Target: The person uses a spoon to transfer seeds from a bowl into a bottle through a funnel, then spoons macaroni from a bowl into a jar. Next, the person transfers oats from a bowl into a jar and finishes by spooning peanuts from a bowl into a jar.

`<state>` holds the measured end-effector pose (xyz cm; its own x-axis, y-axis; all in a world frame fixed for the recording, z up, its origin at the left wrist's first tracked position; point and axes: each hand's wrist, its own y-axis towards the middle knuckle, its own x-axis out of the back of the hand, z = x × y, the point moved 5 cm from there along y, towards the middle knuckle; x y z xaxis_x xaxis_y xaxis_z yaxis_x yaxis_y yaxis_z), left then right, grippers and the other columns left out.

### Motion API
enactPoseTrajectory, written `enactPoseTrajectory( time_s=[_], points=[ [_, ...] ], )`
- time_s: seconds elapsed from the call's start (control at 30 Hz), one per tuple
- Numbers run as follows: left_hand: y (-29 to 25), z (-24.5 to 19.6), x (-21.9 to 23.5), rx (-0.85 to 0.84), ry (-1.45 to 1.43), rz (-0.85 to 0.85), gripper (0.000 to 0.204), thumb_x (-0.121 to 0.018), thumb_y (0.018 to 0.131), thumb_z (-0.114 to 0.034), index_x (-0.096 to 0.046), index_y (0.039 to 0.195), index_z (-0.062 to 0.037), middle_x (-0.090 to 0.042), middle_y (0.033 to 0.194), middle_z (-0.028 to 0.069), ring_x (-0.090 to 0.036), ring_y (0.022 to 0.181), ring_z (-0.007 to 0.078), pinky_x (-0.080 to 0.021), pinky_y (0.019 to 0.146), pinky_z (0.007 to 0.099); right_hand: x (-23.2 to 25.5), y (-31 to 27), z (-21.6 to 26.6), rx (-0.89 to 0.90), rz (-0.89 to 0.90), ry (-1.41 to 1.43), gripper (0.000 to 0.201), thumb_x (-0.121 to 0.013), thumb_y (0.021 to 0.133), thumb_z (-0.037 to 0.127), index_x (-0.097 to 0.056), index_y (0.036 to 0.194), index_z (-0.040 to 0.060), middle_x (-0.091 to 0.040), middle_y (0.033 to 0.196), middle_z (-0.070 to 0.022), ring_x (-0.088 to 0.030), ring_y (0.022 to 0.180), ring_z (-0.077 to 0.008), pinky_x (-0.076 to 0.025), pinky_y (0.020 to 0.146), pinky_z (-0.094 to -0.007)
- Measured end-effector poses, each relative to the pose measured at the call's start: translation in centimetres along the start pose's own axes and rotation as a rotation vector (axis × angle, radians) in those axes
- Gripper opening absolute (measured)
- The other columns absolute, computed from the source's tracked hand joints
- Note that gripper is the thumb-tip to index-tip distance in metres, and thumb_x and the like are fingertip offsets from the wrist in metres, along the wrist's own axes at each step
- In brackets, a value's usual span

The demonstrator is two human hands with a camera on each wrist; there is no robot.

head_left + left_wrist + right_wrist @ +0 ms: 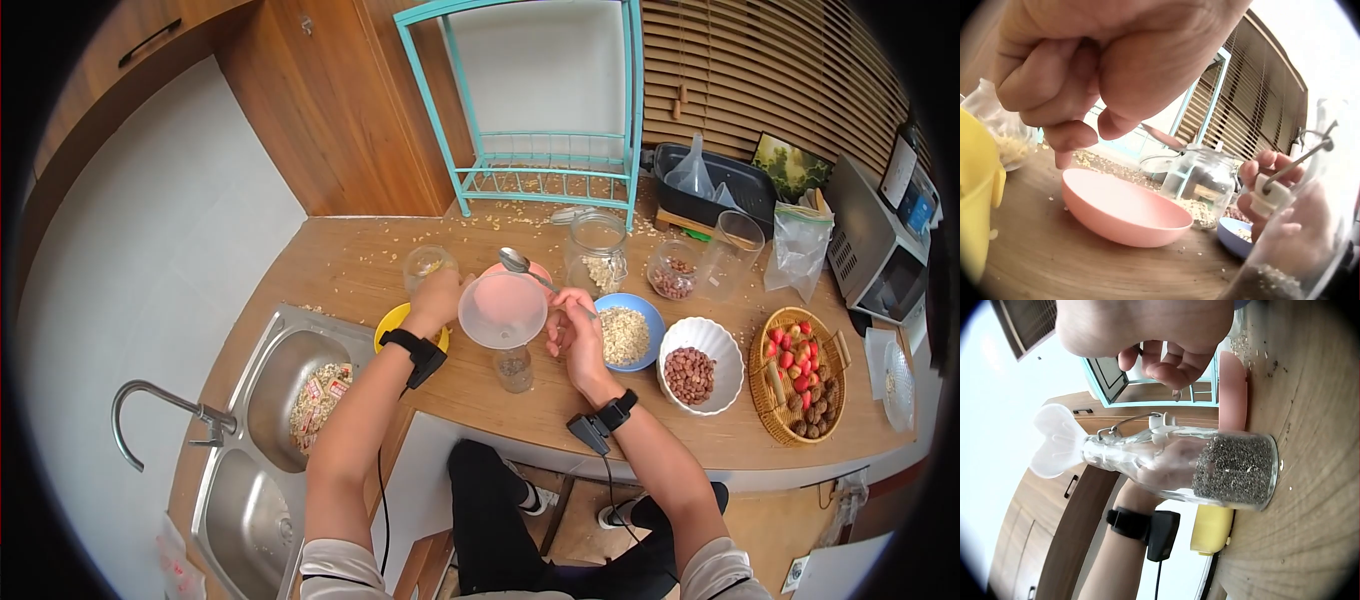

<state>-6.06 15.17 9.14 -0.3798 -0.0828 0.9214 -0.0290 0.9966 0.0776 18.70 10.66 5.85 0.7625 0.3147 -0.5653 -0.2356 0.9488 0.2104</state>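
In the head view, my right hand grips a metal spoon by its handle, its bowl end over the pink bowl. My left hand is between the yellow bowl and the pink bowl. Its fingers hang loosely curled beside the pink bowl in the left wrist view, with nothing visible in them. Between my hands a swing-top glass bottle stands upright, partly filled with small dark seeds. A clear funnel sits in its neck. A small glass jar stands just beyond my left hand.
To the right are a glass jar, a blue bowl of oats, a white bowl of reddish nuts and a fruit basket. A sink lies left. A turquoise rack stands behind; flakes are scattered on the counter.
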Motion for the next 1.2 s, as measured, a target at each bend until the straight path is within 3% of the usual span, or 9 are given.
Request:
enactPoseTrajectory(
  time_s=[0.17,0.4,0.7,0.8,0.9,0.97,1.0,1.07,1.2],
  points=[
    [-5.7,-1.6,7.0,0.036,-0.196,-0.335,0.038,-0.053,0.093,-0.032,-0.073,0.093,0.0004,-0.069,0.079,0.0243,-0.070,0.080,0.0379,-0.053,0.071,0.0427,0.2,0.2,-0.4,-0.008,0.002,0.001,0.020,-0.044,0.105,0.028,-0.052,0.106,0.0103,-0.056,0.103,-0.0052,-0.049,0.069,-0.0103,-0.041,0.047,-0.0236],
    [-13.4,2.5,10.4,0.016,-0.473,-0.732,0.013,-0.064,0.091,-0.010,-0.069,0.096,0.0001,-0.066,0.080,0.0024,-0.057,0.071,0.0090,-0.047,0.067,0.0243,0.1,0.1,-0.5,-0.028,0.005,0.002,0.020,-0.043,0.105,0.029,-0.050,0.107,0.0105,-0.056,0.098,-0.0046,-0.049,0.068,-0.0105,-0.040,0.047,-0.0238],
    [-12.6,9.1,6.8,0.087,-0.846,-0.603,0.022,-0.063,0.098,-0.017,-0.063,0.083,-0.0011,-0.059,0.073,-0.0044,-0.049,0.068,0.0037,-0.042,0.063,0.0220,0.2,0.0,-1.1,-0.053,-0.015,-0.003,0.021,-0.042,0.106,0.028,-0.051,0.106,0.0091,-0.055,0.094,-0.0047,-0.049,0.067,-0.0102,-0.040,0.046,-0.0234],
    [-12.0,11.2,5.0,0.187,-0.685,-0.555,0.022,-0.066,0.096,-0.021,-0.060,0.087,-0.0019,-0.059,0.080,-0.0024,-0.052,0.075,0.0064,-0.044,0.071,0.0237,-0.1,-0.1,-0.7,-0.052,-0.035,-0.014,0.021,-0.043,0.105,0.030,-0.050,0.107,0.0102,-0.055,0.091,-0.0036,-0.049,0.067,-0.0100,-0.039,0.047,-0.0234],
    [-12.8,11.7,4.1,0.065,-0.849,-0.554,0.033,-0.072,0.091,-0.026,-0.059,0.109,-0.0012,-0.063,0.105,0.0064,-0.058,0.100,0.0149,-0.046,0.091,0.0312,-0.2,-0.3,-1.0,-0.086,-0.036,0.002,0.020,-0.043,0.105,0.031,-0.049,0.107,0.0117,-0.055,0.087,-0.0019,-0.049,0.067,-0.0098,-0.038,0.048,-0.0234],
    [-13.1,10.2,4.9,-0.026,-0.718,-0.426,0.077,-0.084,0.079,-0.027,-0.043,0.140,-0.0033,-0.049,0.141,0.0162,-0.046,0.133,0.0263,-0.036,0.112,0.0396,-0.2,-0.2,-0.9,-0.079,-0.033,-0.009,0.020,-0.042,0.106,0.032,-0.048,0.108,0.0128,-0.055,0.085,-0.0009,-0.049,0.067,-0.0096,-0.037,0.049,-0.0235],
    [-13.4,10.2,4.9,-0.020,-0.718,-0.427,0.077,-0.084,0.079,-0.027,-0.043,0.140,-0.0033,-0.049,0.141,0.0162,-0.046,0.133,0.0263,-0.036,0.112,0.0396,-0.3,-0.2,-0.9,-0.092,-0.037,-0.016,0.021,-0.041,0.106,0.032,-0.048,0.108,0.0129,-0.056,0.085,-0.0013,-0.049,0.067,-0.0096,-0.037,0.049,-0.0236],
    [-13.6,10.2,3.7,0.063,-0.732,-0.171,0.117,-0.093,0.066,-0.030,-0.021,0.155,-0.0051,-0.031,0.156,0.0218,-0.028,0.147,0.0319,-0.025,0.120,0.0426,-0.5,-0.2,-0.7,-0.088,-0.043,-0.020,0.021,-0.041,0.106,0.033,-0.048,0.108,0.0129,-0.056,0.085,-0.0015,-0.048,0.067,-0.0097,-0.037,0.048,-0.0236],
    [-13.3,10.3,2.5,-0.020,-0.756,-0.108,0.130,-0.096,0.059,-0.030,-0.014,0.157,-0.0049,-0.027,0.158,0.0243,-0.026,0.148,0.0337,-0.025,0.120,0.0426,-0.4,-0.2,-0.6,-0.075,-0.029,-0.024,0.023,-0.041,0.105,0.034,-0.048,0.109,0.0125,-0.058,0.087,-0.0028,-0.050,0.065,-0.0103,-0.037,0.047,-0.0241]
  ],
)
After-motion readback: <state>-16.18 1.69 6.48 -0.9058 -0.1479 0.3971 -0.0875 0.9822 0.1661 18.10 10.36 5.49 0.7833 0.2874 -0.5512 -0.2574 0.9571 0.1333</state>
